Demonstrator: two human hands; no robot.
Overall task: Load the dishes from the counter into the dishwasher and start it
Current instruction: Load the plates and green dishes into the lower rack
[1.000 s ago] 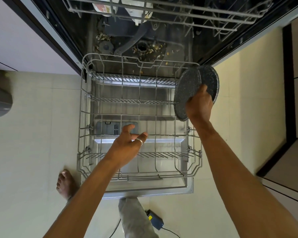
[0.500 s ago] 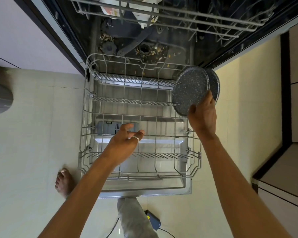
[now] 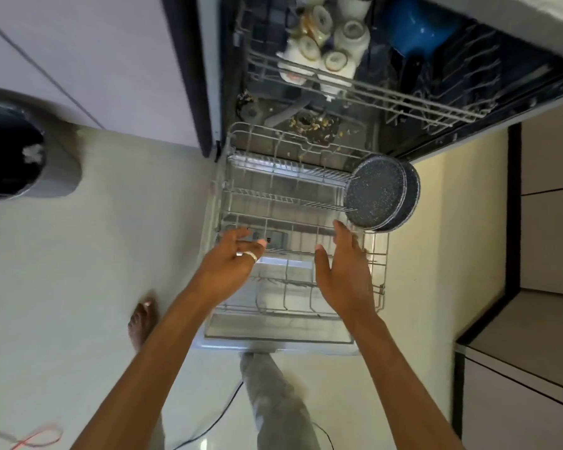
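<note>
Two round dark grey plates with pale speckles (image 3: 374, 193) stand on edge, one close behind the other, in the far right corner of the pulled-out grey wire lower rack (image 3: 381, 274). The faces of the plates are turned toward the left side of the rack. The front plate leans against the ends of the two rows of tines. No other dish is visible in the lower rack. The rack sits over the lowered steel dishwasher door (image 3: 273, 336).

The grey wire upper rack (image 3: 403, 95) holds a cluster of upturned white cups with gold rims (image 3: 325, 43) on its left side. A blue glossy vessel (image 3: 413, 27) lies to the right of the cups. Food scraps (image 3: 309, 123) lie on the tub floor around the filter.

The left hand (image 3: 231, 254) hovers over the near left part of the lower rack, fingers loosely spread, holding nothing. It carries a silver ring (image 3: 249, 255). The right hand (image 3: 342, 271) hovers over the near right part, fingers straight and parted, holding nothing. Its fingertips are just short of the front plate.

A grey bin with a black liner (image 3: 20, 151) stands on the floor, well left of the dishwasher.
</note>
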